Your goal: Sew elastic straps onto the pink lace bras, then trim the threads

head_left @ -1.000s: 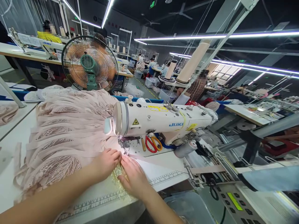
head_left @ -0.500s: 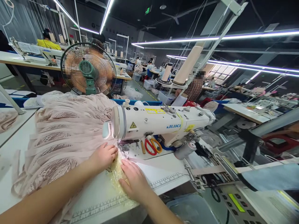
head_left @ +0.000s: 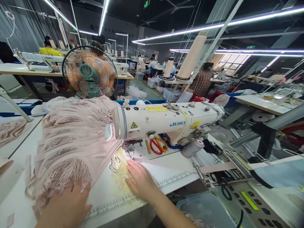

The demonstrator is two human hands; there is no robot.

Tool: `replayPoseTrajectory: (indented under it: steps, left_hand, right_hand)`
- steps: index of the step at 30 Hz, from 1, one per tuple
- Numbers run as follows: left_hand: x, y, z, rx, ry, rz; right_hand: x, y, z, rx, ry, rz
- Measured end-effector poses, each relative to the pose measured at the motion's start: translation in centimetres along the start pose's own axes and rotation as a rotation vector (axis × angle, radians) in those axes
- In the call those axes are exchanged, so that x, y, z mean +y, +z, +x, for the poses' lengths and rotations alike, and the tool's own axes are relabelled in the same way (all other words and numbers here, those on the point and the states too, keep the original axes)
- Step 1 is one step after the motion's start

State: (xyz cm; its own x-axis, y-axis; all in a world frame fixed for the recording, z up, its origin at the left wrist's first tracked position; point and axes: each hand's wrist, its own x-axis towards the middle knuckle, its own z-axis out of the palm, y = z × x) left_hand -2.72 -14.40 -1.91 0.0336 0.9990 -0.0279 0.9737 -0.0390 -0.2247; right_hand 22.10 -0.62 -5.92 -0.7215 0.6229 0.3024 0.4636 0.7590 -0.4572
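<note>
In the head view, my left hand (head_left: pixel 68 202) is at the near edge of a heap of pale pink lace garments (head_left: pixel 71 139). It is blurred, with thumb and fingers apart and the fingertips against the lace. My right hand (head_left: pixel 140 180) lies on the table with its fingers stretched out, touching a yellowish strip covered in clear film (head_left: pixel 121 171). Just beyond it is the needle end of a white JUKI sewing machine (head_left: pixel 152 118). A stretch of the pink fabric runs from the heap to the needle area, where its end is hidden.
Red-and-orange-handled scissors (head_left: pixel 158 145) and a grey thread spool (head_left: pixel 192 148) are by the machine. A large fan (head_left: pixel 89 72) stands behind the heap. Thread cones (head_left: pixel 192 55) rise behind the machine. A printed ruler (head_left: pixel 175 180) follows the table's front edge. Other people sit farther back.
My left hand has moved from beside the needle back and down to the near edge of the lace heap. My right hand stays on the film-covered strip. The view has shifted slightly.
</note>
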Motion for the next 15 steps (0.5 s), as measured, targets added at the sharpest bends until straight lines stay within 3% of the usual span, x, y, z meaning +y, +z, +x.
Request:
replayPoseTrajectory:
  steps: [2, 5, 8, 10, 12, 13, 15]
  left_hand:
    - [-0.8, 1.4, -0.3, 0.068, -0.019, 0.021]
    - [-2.3, 2.4, 0.9, 0.074, -0.032, -0.058]
    - [-4.2, 2.6, 2.4, 0.074, -0.041, -0.161]
    - [-5.4, 2.4, 3.2, 0.04, -0.042, -0.204]
    - [-6.4, 2.2, 3.8, -0.025, -0.052, -0.219]
    - [-6.8, 2.0, 4.2, -0.056, -0.058, -0.223]
    - [-7.3, 1.8, 4.7, -0.084, -0.073, -0.241]
  right_hand:
    - [0.1, 0.1, 0.2, 0.021, -0.002, 0.013]
    - [-0.2, -0.4, 0.0, 0.119, -0.049, 0.078]
    - [-1.6, -2.1, -1.8, 0.166, -0.074, 0.323]
    - [-2.9, -3.3, -3.9, -0.01, -0.065, 0.566]
    - [-3.6, -3.6, -6.2, -0.337, -0.072, 0.697]
    - [-3.6, -3.3, -7.3, -0.487, -0.039, 0.68]
    - [-2.8, -1.7, -9.0, -0.642, 0.128, 0.513]
